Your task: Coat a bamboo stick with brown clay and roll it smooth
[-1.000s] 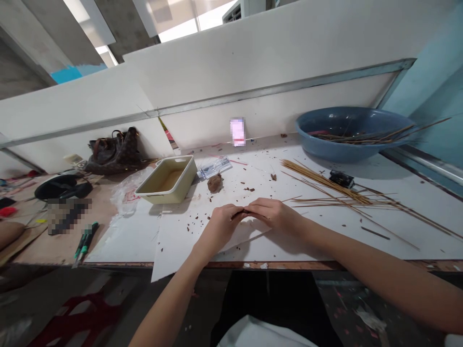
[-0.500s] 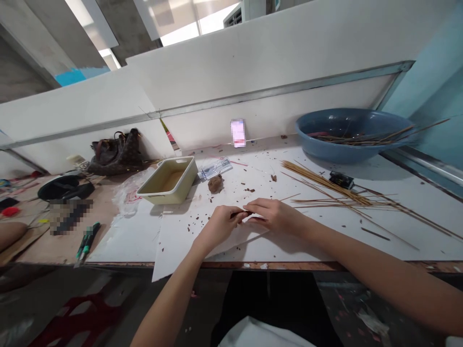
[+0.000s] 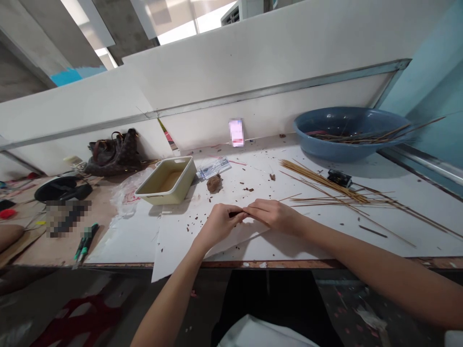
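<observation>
My left hand and my right hand meet above the white sheet, fingertips pinched together. Between them is a small dark brown piece, mostly covered by the fingers. A thin stick shows just beyond my right hand; whether it joins the held piece I cannot tell. Beyond my left hand lies a brown clay-like lump, with dark crumbs scattered around it. To the right, a bundle of thin tan sticks fans out over the table, and a short dark brown stick lies nearer the front.
A cream plastic bin stands left of the lump, beside a clear plastic bag. At back right is a blue basin with sticks in it. A small black object touches the bundle. Green-black cutters lie far left.
My fingers have closed more tightly over the brown piece, and my right fingers have shifted slightly against the left ones. The whole view has moved a little; the table's things stay put.
</observation>
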`<state>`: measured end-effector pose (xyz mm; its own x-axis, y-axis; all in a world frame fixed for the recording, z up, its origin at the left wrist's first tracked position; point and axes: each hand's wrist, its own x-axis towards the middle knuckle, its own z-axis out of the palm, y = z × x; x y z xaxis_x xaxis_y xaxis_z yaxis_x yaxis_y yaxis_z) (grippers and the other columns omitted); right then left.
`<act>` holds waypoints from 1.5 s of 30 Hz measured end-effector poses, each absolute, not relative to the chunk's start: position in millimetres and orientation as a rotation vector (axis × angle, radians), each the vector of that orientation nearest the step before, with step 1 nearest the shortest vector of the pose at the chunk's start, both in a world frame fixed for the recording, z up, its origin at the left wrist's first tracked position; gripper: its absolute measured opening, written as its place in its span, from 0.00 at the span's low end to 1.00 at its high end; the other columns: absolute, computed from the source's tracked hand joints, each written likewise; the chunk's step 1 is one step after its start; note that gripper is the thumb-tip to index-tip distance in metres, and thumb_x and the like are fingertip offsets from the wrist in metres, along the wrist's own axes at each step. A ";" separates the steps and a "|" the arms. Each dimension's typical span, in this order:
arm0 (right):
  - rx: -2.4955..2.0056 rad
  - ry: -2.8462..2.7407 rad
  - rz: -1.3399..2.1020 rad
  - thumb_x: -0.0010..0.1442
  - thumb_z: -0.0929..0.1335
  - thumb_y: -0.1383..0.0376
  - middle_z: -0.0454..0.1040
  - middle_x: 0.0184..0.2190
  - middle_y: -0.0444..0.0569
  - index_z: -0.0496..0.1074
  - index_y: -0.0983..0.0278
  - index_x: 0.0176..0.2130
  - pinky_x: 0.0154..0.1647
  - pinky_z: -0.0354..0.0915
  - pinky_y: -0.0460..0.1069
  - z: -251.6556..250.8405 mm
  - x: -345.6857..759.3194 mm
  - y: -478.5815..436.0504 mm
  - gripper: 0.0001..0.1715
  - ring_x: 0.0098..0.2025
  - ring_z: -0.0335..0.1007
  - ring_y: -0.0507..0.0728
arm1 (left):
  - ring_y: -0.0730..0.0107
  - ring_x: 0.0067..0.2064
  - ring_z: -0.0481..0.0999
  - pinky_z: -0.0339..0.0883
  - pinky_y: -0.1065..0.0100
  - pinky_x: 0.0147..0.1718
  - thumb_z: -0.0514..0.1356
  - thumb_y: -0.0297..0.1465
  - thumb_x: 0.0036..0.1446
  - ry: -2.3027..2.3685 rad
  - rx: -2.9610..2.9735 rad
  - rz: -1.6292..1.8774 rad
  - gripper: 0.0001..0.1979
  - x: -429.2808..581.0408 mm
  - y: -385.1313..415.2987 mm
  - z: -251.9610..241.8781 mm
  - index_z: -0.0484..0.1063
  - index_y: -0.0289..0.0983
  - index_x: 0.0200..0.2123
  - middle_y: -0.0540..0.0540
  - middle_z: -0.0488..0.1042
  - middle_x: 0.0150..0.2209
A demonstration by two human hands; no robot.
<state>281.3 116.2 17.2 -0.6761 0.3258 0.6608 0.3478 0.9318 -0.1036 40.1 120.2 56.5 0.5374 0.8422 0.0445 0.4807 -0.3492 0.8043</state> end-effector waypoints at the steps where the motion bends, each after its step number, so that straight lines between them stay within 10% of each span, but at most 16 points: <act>1: -0.466 -2.364 -0.049 0.76 0.63 0.71 0.82 0.48 0.61 0.67 0.68 0.68 0.47 0.80 0.58 18.4 281.6 116.0 0.24 0.47 0.80 0.63 | 0.64 0.32 0.80 0.70 0.68 0.32 0.63 0.42 0.69 1.072 2.010 0.600 0.18 39.6 120.1 55.9 0.87 0.35 0.41 0.43 0.86 0.32; 15: -0.598 -2.334 0.016 0.76 0.67 0.66 0.82 0.51 0.59 0.71 0.64 0.64 0.48 0.81 0.58 10.5 279.3 123.1 0.19 0.50 0.81 0.63 | 0.69 0.29 0.75 0.63 0.70 0.31 0.60 0.37 0.69 1.099 2.061 0.517 0.18 35.4 130.7 52.7 0.83 0.36 0.30 0.48 0.82 0.27; 22: -0.603 -2.358 0.103 0.75 0.67 0.67 0.82 0.49 0.58 0.74 0.64 0.59 0.47 0.81 0.58 13.3 280.4 118.7 0.15 0.48 0.82 0.62 | 0.61 0.41 0.82 0.71 0.67 0.40 0.64 0.34 0.67 1.091 2.180 0.609 0.10 36.0 121.9 58.1 0.85 0.40 0.47 0.45 0.86 0.40; 34: -0.488 -2.326 -0.133 0.76 0.63 0.73 0.82 0.51 0.62 0.62 0.66 0.72 0.46 0.81 0.57 12.0 283.1 118.2 0.29 0.48 0.82 0.62 | 0.64 0.35 0.79 0.69 0.67 0.36 0.63 0.32 0.70 1.134 2.287 0.689 0.09 41.5 115.3 56.2 0.85 0.40 0.42 0.45 0.84 0.36; 45: -0.578 -2.352 0.088 0.77 0.63 0.71 0.82 0.50 0.60 0.71 0.65 0.65 0.49 0.81 0.57 15.3 280.7 114.3 0.21 0.50 0.82 0.61 | 0.63 0.37 0.78 0.67 0.66 0.37 0.61 0.33 0.72 1.088 2.354 0.495 0.10 35.5 121.5 62.0 0.82 0.39 0.39 0.46 0.82 0.36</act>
